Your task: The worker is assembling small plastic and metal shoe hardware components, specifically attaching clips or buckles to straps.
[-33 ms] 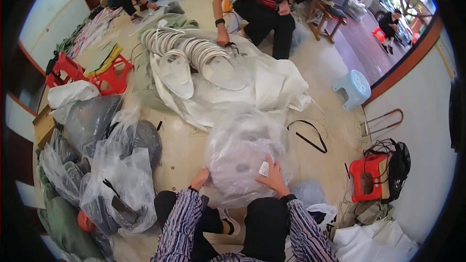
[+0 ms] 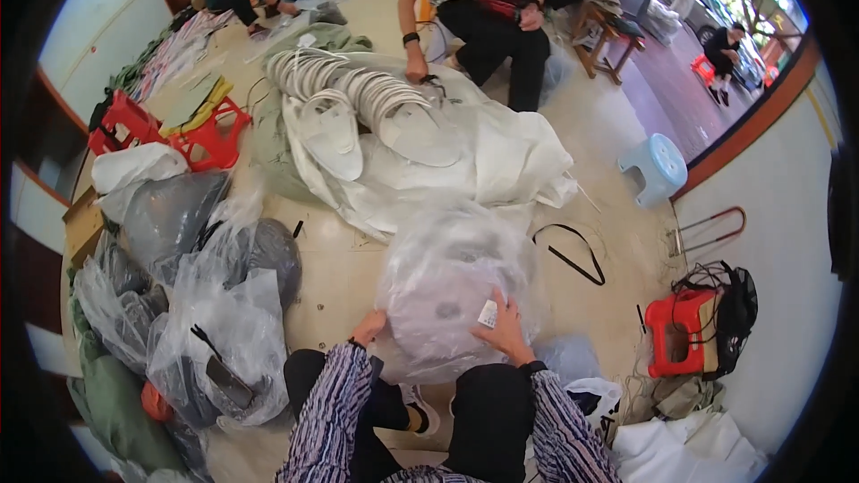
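Clear, crinkled plastic wraps a large rounded bundle (image 2: 447,277) in front of the seated wearer's knees, just short of a white woven sheet (image 2: 514,156) spread on the tiled floor (image 2: 335,291). A small white label (image 2: 489,313) shows at the bundle's right side, between the thumb and forefinger of the right hand (image 2: 506,331); it bears dark marks too small to read, and whether it is stuck on or held cannot be told. The right hand is open, its fingers spread against the plastic. The left hand (image 2: 368,328) rests at the bundle's left edge with fingers partly curled; whether it pinches the film cannot be told. Folds and glare blur the contents, which look pale, with a darker round patch near the middle.

Beyond, two nested rows of white curved pieces (image 2: 394,116) lie on the sheet, their exact kind hard to make out. A person (image 2: 483,18) sits behind them, face cut off by the upper edge. To the right are a looped black strap (image 2: 573,255), a pale blue stool (image 2: 653,165) and a red stool (image 2: 673,333), the latter partly covered by a black bag (image 2: 738,322). To the left, a dark phone (image 2: 230,385) lies on plastic-wrapped grey bundles (image 2: 273,259), whose contents are obscured. The wearer's lower body runs off the bottom edge.
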{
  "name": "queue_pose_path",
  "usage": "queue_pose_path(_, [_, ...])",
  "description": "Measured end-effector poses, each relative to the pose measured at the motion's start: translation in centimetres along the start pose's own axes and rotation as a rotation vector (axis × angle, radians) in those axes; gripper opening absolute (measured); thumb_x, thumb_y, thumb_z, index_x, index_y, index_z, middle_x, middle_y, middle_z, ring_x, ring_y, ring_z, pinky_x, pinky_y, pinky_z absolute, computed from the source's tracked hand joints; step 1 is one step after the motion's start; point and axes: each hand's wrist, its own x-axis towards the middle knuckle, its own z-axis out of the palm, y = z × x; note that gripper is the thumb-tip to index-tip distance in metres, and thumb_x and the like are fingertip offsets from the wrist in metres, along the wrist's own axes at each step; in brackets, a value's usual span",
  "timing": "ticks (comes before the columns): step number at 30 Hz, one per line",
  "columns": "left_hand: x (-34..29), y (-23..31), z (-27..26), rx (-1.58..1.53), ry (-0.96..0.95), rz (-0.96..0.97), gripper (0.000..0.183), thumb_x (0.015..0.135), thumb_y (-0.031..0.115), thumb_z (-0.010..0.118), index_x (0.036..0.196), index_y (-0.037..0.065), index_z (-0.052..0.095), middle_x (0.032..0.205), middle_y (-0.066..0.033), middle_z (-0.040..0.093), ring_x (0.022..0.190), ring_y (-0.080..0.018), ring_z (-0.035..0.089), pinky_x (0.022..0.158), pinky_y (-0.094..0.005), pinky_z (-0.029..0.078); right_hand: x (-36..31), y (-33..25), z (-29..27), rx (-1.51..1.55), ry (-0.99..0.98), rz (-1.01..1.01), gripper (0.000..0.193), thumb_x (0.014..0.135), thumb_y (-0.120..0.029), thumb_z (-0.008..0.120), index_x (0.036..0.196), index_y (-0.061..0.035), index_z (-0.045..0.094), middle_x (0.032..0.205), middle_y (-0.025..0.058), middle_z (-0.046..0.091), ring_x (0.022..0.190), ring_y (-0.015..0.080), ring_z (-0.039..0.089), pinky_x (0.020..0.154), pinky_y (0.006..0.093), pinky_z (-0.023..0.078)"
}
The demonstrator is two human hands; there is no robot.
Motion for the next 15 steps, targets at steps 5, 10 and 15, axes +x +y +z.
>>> queue_pose_path(5, [2.9,0.6,-10.8,0.444,0.772,0.384,0.018,0.078,0.023,0.051,0.08,0.009,0.062,0.075,-0.009,0.06,0.064,-0.0208,0.057,0.057,-0.034,0.045,0.2,-0.5,2.5,0.202,-0.139,-0.194,0.088,0.062,-0.033,0.075,0.131,-0.0006,0.03,0.13,0.0228,0.032,0.122,0.0378,0.029,0.102,0.0437,0.025])
queue_pose_path(10, [-10.7,15.8,-20.5,-0.279,0.641,0.256,0.023,0.068,0.022,0.059,0.079,0.002,0.063,0.072,-0.015,0.062,0.059,-0.0301,0.058,0.055,-0.0404,0.046,-2.1,1.8,-2.7,-0.29,0.206,-0.222,0.073,0.064,-0.023,0.072,0.126,-0.0041,0.038,0.132,0.0246,0.03,0.124,0.0389,0.027,0.1,0.0454,0.027])
queue_pose_path(15, [-21.7,-6.3,-21.8,-0.373,1.5,-0.183,0.015,0.075,0.015,0.053,0.082,0.006,0.064,0.083,-0.0168,0.062,0.081,-0.0333,0.058,0.07,-0.0424,0.045,-3.8,5.1,-1.0,-0.164,0.139,-0.068,0.052,0.073,-0.012,0.062,0.121,-0.0026,0.043,0.126,0.0237,0.037,0.116,0.0344,0.04,0.093,0.0429,0.036])
